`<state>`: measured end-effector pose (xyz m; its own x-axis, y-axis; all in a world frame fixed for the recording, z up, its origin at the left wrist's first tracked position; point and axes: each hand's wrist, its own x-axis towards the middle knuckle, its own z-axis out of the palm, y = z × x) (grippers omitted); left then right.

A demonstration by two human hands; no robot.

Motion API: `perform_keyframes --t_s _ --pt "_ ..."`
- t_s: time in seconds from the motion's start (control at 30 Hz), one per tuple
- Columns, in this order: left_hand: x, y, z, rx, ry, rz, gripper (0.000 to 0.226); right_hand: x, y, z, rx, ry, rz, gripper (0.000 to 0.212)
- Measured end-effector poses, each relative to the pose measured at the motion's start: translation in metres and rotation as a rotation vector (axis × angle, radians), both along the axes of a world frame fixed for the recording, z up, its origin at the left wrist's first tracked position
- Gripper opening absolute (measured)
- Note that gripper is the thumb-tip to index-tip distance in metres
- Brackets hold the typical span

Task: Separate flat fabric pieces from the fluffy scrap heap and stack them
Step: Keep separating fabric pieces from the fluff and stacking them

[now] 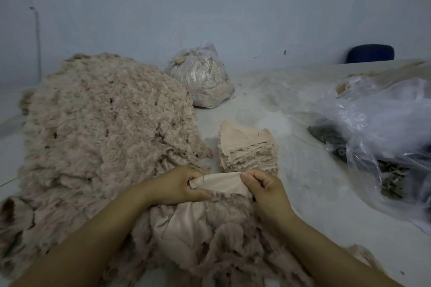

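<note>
A large beige fluffy scrap heap point(100, 137) covers the left half of the table and spreads down under my arms. A flat peach fabric piece point(220, 184) is stretched between both hands just above the heap's near part. My left hand point(179, 185) pinches its left end and my right hand point(263, 187) pinches its right end. Directly behind the hands stands a stack of flat peach pieces point(247, 147). Another smooth flat piece point(184, 228) lies among the fluff below my hands.
A tied clear bag of beige scraps point(200, 74) sits at the back centre. Crumpled clear plastic bags point(382, 123) with dark contents lie at the right. A blue chair back point(370, 53) shows behind the white table point(303, 193). A grey wall is close behind.
</note>
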<state>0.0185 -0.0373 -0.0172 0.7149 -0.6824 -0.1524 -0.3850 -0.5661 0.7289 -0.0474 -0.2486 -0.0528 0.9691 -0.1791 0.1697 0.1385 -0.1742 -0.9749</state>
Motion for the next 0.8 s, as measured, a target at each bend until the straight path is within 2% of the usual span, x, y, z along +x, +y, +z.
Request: perform_keyframes --t_s 0.03,0.13,0.27,0.33,0.4,0.47,0.53,0.6,0.67,0.7,0.8 --pt "0.000 0.000 -0.002 0.035 -0.065 0.006 0.017 -0.002 -0.002 -0.001 -0.014 -0.001 -0.011 0.027" --pt "0.004 0.002 -0.005 0.224 -0.197 0.011 0.013 -0.005 -0.013 -0.003 -0.016 0.007 -0.064 0.026" --pt "0.011 0.010 -0.012 0.470 -0.215 0.015 0.015 -0.007 -0.026 -0.001 0.024 0.030 -0.098 0.027" --pt "0.013 0.012 -0.011 0.493 -0.183 -0.015 0.013 -0.007 -0.028 0.003 0.038 0.040 -0.084 0.027" --pt "0.010 0.009 -0.002 0.395 -0.070 -0.042 0.016 -0.008 -0.026 0.006 0.075 0.057 -0.004 0.023" --pt "0.005 0.002 0.004 0.246 0.022 -0.036 0.014 -0.008 -0.020 0.009 0.244 0.121 0.093 0.017" --pt "-0.001 -0.009 0.007 0.197 -0.079 -0.064 0.018 -0.008 -0.011 0.013 0.483 0.215 0.149 0.012" --pt "-0.011 -0.023 0.003 0.018 -0.121 -0.075 0.010 -0.007 -0.002 0.015 0.601 0.264 0.148 0.013" --pt "-0.019 -0.031 0.000 -0.136 -0.177 -0.089 0.032 -0.005 0.004 0.015 0.523 0.268 0.106 0.015" --pt "-0.020 -0.031 -0.003 -0.136 -0.242 -0.081 0.037 -0.004 0.005 0.016 0.448 0.252 0.073 0.013" --pt "-0.011 -0.017 -0.016 0.058 -0.486 -0.047 0.028 -0.001 -0.004 0.017 0.409 0.166 -0.009 0.009"
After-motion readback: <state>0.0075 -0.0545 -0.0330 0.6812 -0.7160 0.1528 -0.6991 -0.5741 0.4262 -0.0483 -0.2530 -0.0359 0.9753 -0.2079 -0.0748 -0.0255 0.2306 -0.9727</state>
